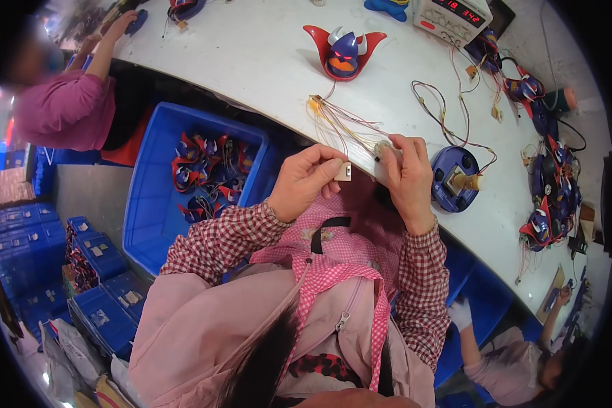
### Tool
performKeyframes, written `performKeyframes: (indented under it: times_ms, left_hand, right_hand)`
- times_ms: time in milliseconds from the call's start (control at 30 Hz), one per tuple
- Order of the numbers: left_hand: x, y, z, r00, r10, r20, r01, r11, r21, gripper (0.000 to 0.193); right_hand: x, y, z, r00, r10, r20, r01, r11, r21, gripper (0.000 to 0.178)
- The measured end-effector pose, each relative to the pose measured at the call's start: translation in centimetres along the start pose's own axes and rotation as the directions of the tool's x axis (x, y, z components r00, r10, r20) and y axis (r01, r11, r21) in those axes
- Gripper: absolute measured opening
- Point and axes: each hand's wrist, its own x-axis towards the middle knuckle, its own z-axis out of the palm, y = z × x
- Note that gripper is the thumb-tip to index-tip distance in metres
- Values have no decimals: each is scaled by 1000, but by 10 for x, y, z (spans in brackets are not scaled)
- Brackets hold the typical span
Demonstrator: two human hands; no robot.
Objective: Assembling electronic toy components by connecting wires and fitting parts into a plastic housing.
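My left hand [306, 178] pinches a small pale switch board [344, 172] with a black part on its face, just off the table's front edge. A thin wire runs from it up to the table. Beside it, the fingers of my right hand [409, 178] are closed round a small greyish piece [383, 148] at the end of the wires; its kind is unclear. A bundle of thin wires [333, 112] lies between my hands and a purple toy head [344, 56] with red collar and white horns. Right of my right hand sits a round blue-purple base [454, 178] with wires.
A blue bin [158, 146] holding several toy heads stands at the left below the white table [265, 64]. A power supply [453, 20] is at the back. More toy parts [549, 183] pile up on the right. Two co-workers sit nearby, one in a purple top [64, 112].
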Motion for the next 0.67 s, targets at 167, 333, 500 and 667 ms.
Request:
performKeyframes:
  times_ms: [167, 333, 500, 667]
  left_hand:
    - [5, 2, 1, 1000, -20, 8, 20, 998, 67, 17]
    - [7, 4, 4, 1000, 3, 21, -5, 993, 116, 17]
    - [4, 3, 5, 999, 31, 28, -35, 984, 173, 17]
    - [3, -2, 3, 997, 58, 42, -64, 980, 190, 17]
  right_hand:
    - [-2, -25, -16, 1000, -10, 13, 7, 986, 169, 17]
    - [-8, -44, -18, 982, -104, 155, 54, 952, 301, 14]
    - [-15, -43, -8, 977, -125, 171, 74, 957, 280, 13]
    - [-20, -43, -2, 982, -136, 133, 97, 958, 270, 16]
